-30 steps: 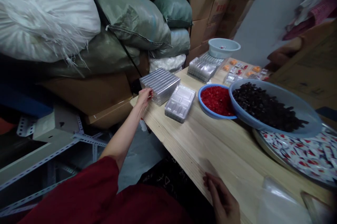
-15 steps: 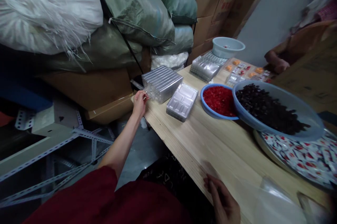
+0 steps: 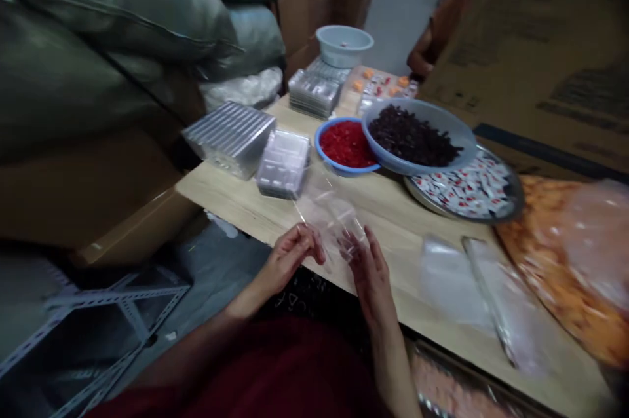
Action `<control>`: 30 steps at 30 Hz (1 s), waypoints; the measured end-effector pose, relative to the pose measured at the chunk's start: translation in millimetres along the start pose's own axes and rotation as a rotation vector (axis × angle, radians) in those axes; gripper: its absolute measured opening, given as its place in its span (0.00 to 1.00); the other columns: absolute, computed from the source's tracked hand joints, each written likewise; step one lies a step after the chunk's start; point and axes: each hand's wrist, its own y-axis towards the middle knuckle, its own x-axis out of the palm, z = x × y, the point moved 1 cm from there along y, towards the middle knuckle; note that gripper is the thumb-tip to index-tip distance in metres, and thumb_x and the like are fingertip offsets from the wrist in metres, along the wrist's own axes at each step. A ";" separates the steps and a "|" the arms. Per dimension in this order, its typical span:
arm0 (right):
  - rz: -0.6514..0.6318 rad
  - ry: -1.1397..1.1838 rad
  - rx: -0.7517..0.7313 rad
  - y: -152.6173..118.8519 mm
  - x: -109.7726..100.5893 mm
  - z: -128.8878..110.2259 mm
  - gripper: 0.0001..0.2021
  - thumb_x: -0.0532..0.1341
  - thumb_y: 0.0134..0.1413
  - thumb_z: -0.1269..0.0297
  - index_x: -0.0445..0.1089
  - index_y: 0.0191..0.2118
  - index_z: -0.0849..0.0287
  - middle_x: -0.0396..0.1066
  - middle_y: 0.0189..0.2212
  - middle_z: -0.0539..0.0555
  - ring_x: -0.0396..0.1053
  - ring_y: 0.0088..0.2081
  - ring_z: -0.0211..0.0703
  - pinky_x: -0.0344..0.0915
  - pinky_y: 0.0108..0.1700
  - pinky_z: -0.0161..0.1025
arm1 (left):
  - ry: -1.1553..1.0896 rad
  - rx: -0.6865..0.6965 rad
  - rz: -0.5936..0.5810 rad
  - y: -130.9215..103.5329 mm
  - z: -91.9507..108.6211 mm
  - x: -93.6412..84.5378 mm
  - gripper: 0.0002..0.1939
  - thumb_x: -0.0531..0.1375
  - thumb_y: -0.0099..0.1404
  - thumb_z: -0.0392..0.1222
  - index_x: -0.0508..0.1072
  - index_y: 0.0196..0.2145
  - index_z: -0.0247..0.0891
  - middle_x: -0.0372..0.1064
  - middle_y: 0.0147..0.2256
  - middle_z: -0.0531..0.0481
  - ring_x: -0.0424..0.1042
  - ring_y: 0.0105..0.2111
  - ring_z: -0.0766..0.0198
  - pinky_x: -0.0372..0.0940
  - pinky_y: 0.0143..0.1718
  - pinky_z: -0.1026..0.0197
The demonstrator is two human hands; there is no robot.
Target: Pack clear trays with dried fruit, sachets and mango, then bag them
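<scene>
My left hand (image 3: 295,251) is closed, its thumb and fingers pinching the near left side of a thin clear plastic piece (image 3: 327,205). At the right side of this piece is my right hand (image 3: 368,267), its fingers bent around the edge. The plastic is see-through and blurred, so I cannot tell whether it is a tray or a bag. Just beyond it on the wooden table (image 3: 236,202) stands a short stack of clear compartment trays (image 3: 284,162). Left of that is a larger stack of ridged clear plastic trays (image 3: 230,136).
A blue bowl of red pieces (image 3: 346,144) touches a bowl of dark pieces (image 3: 415,136), near a metal tray of small printed packets (image 3: 462,185). Plastic bags (image 3: 447,274) and orange packs (image 3: 550,241) lie right. Sacks (image 3: 128,5) stand left; a co-worker's arm (image 3: 422,54) shows beyond.
My left hand has come back from the ridged tray stack with the clear plastic piece. My right hand has moved forward to meet it. The view has turned right.
</scene>
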 end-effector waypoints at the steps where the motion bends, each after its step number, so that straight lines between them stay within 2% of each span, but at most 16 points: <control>1: 0.051 0.044 0.007 4.0 -4.3 -1.7 0.38 0.67 0.58 0.47 0.55 0.70 0.50 0.78 0.52 0.58 0.77 0.52 0.48 0.70 0.56 0.48 | -0.008 -0.066 -0.067 -1.2 -14.8 6.9 0.14 0.63 0.68 0.53 0.73 0.32 0.40 0.69 0.36 0.47 0.72 0.32 0.62 0.71 0.38 0.55; 3: 0.157 0.061 0.019 9.6 -20.6 -3.6 0.42 0.70 0.53 0.48 0.56 0.69 0.52 0.81 0.43 0.55 0.78 0.43 0.44 0.72 0.46 0.41 | -0.005 -0.178 -0.121 -0.1 -38.8 12.3 0.13 0.63 0.68 0.53 0.73 0.35 0.40 0.71 0.38 0.46 0.73 0.35 0.61 0.71 0.40 0.55; 4: 0.205 0.046 0.023 11.3 -31.5 -3.6 0.44 0.72 0.50 0.47 0.56 0.69 0.52 0.81 0.39 0.53 0.78 0.39 0.43 0.72 0.42 0.39 | -0.001 -0.220 -0.104 2.6 -47.6 11.1 0.13 0.64 0.67 0.53 0.73 0.38 0.40 0.73 0.41 0.46 0.74 0.36 0.61 0.71 0.41 0.55; 6: 0.265 -0.012 0.037 13.9 -55.4 -0.7 0.46 0.73 0.47 0.47 0.57 0.68 0.54 0.80 0.34 0.51 0.76 0.33 0.41 0.68 0.35 0.35 | 0.040 -0.253 0.005 12.4 -59.6 2.5 0.18 0.65 0.66 0.54 0.71 0.47 0.43 0.73 0.49 0.44 0.75 0.40 0.60 0.72 0.43 0.55; 7: 0.275 -0.046 0.044 15.6 -67.2 2.5 0.47 0.73 0.46 0.47 0.57 0.69 0.56 0.79 0.32 0.50 0.74 0.31 0.40 0.67 0.33 0.34 | 0.101 -0.226 0.083 18.8 -63.3 -3.8 0.22 0.66 0.65 0.55 0.69 0.51 0.44 0.71 0.52 0.43 0.76 0.42 0.59 0.72 0.44 0.55; 9: 0.271 -0.125 0.042 21.3 -88.0 11.7 0.47 0.72 0.47 0.46 0.57 0.69 0.59 0.77 0.30 0.49 0.71 0.28 0.39 0.65 0.32 0.34 | 0.339 -0.084 0.215 32.0 -67.1 -16.6 0.31 0.68 0.62 0.54 0.64 0.58 0.46 0.68 0.57 0.41 0.74 0.48 0.57 0.70 0.49 0.53; 10: 0.265 -0.175 0.023 25.4 -96.3 17.1 0.47 0.71 0.48 0.46 0.57 0.69 0.61 0.76 0.29 0.49 0.69 0.27 0.38 0.65 0.32 0.35 | 0.502 0.017 0.229 37.7 -68.0 -21.4 0.34 0.69 0.61 0.54 0.62 0.60 0.46 0.66 0.59 0.40 0.72 0.52 0.54 0.68 0.53 0.51; 12: 0.283 -0.315 -0.068 34.6 -108.0 26.6 0.44 0.68 0.52 0.47 0.57 0.70 0.63 0.73 0.30 0.48 0.67 0.28 0.37 0.66 0.35 0.37 | 0.844 0.196 0.110 45.6 -70.3 -26.0 0.36 0.69 0.62 0.52 0.61 0.63 0.46 0.62 0.63 0.39 0.65 0.60 0.50 0.62 0.61 0.45; 14: 0.330 -0.519 -0.197 42.3 -112.6 32.3 0.40 0.64 0.56 0.49 0.58 0.69 0.65 0.71 0.33 0.51 0.67 0.32 0.39 0.68 0.40 0.41 | 1.128 0.287 -0.096 48.5 -75.4 -25.6 0.29 0.65 0.66 0.51 0.65 0.62 0.47 0.60 0.66 0.41 0.58 0.65 0.48 0.55 0.66 0.41; 16: 0.383 -0.761 -0.342 45.0 -111.9 33.5 0.35 0.61 0.61 0.51 0.60 0.68 0.66 0.72 0.40 0.58 0.69 0.40 0.45 0.69 0.48 0.48 | 1.313 0.310 -0.208 49.3 -82.1 -24.4 0.22 0.61 0.71 0.51 0.69 0.60 0.46 0.61 0.66 0.42 0.56 0.67 0.47 0.52 0.66 0.40; 19: 0.429 -1.096 -0.542 38.0 -106.3 32.1 0.30 0.58 0.65 0.52 0.61 0.68 0.61 0.64 0.58 0.69 0.64 0.59 0.58 0.63 0.59 0.59 | 1.437 0.330 -0.189 54.0 -85.4 -23.1 0.20 0.59 0.72 0.52 0.71 0.57 0.44 0.60 0.67 0.41 0.55 0.67 0.46 0.54 0.65 0.40; 21: 0.390 -1.243 -0.623 30.0 -102.4 33.4 0.29 0.58 0.67 0.53 0.59 0.69 0.56 0.56 0.67 0.68 0.54 0.68 0.62 0.57 0.63 0.64 | 1.449 0.370 -0.188 64.6 -76.7 -20.5 0.21 0.59 0.72 0.52 0.70 0.58 0.44 0.58 0.68 0.41 0.55 0.67 0.46 0.55 0.65 0.41; 23: 0.296 -1.332 -0.658 23.0 -98.9 37.7 0.28 0.58 0.68 0.53 0.57 0.70 0.51 0.52 0.71 0.65 0.47 0.72 0.63 0.54 0.64 0.66 | 1.427 0.436 -0.160 86.2 -57.9 -14.8 0.21 0.58 0.72 0.51 0.69 0.59 0.44 0.60 0.66 0.41 0.57 0.66 0.49 0.55 0.65 0.43; 26: 0.180 -1.409 -0.662 17.5 -95.2 47.6 0.29 0.59 0.67 0.50 0.57 0.70 0.48 0.48 0.73 0.62 0.40 0.74 0.65 0.49 0.66 0.69 | 1.414 0.506 -0.007 144.4 -23.2 -1.8 0.17 0.56 0.73 0.48 0.70 0.57 0.43 0.69 0.59 0.43 0.64 0.60 0.51 0.58 0.62 0.45; 28: 0.133 -1.445 -0.662 16.6 -93.5 54.0 0.30 0.61 0.66 0.50 0.58 0.69 0.49 0.50 0.73 0.62 0.40 0.74 0.65 0.44 0.67 0.70 | 1.476 0.476 0.056 194.2 -7.2 7.6 0.15 0.56 0.72 0.45 0.72 0.54 0.41 0.72 0.54 0.43 0.66 0.57 0.49 0.58 0.61 0.44; 30: 0.101 -1.471 -0.667 16.9 -92.5 59.1 0.28 0.61 0.66 0.52 0.60 0.68 0.50 0.53 0.72 0.61 0.42 0.74 0.64 0.41 0.68 0.69 | 1.564 0.368 0.044 241.5 -1.2 15.1 0.12 0.60 0.68 0.41 0.74 0.48 0.38 0.72 0.53 0.40 0.65 0.58 0.44 0.59 0.60 0.42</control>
